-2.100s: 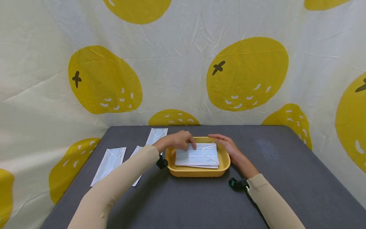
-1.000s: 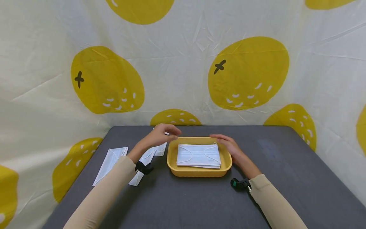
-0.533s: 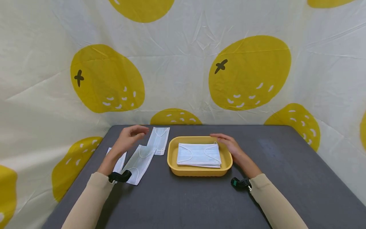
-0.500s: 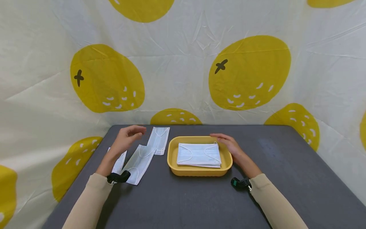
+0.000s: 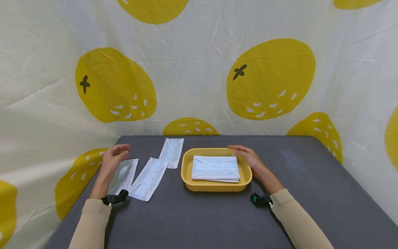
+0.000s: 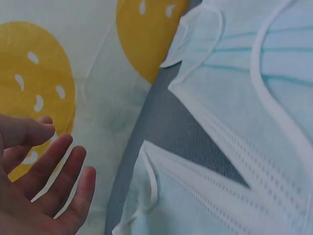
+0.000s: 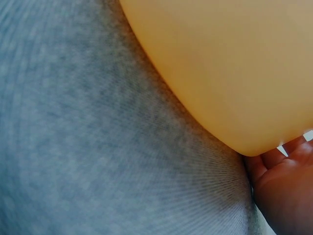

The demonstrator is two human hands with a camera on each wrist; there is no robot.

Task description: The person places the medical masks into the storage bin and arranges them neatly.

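A yellow tray (image 5: 215,187) stands mid-table and holds a flat stack of white face masks (image 5: 215,167). My right hand (image 5: 245,154) rests against the tray's right rim with relaxed fingers; in the right wrist view its palm (image 7: 286,192) lies against the tray wall (image 7: 234,63). Three loose masks lie left of the tray: a left one (image 5: 123,175), a middle one (image 5: 149,178) and a far one (image 5: 172,152). My left hand (image 5: 114,157) hovers open over the left mask and holds nothing. Seen from the left wrist, its fingers (image 6: 58,181) are spread beside the masks (image 6: 244,112).
The dark grey table (image 5: 202,221) is backed and flanked by a white cloth with yellow lemon prints (image 5: 268,79). The left mask lies close to the table's left edge. Bare tabletop stretches right of the tray and along the front.
My left hand has left the tray's masks and swept left across the loose masks to the leftmost one. The right hand has stayed at the tray's right rim.
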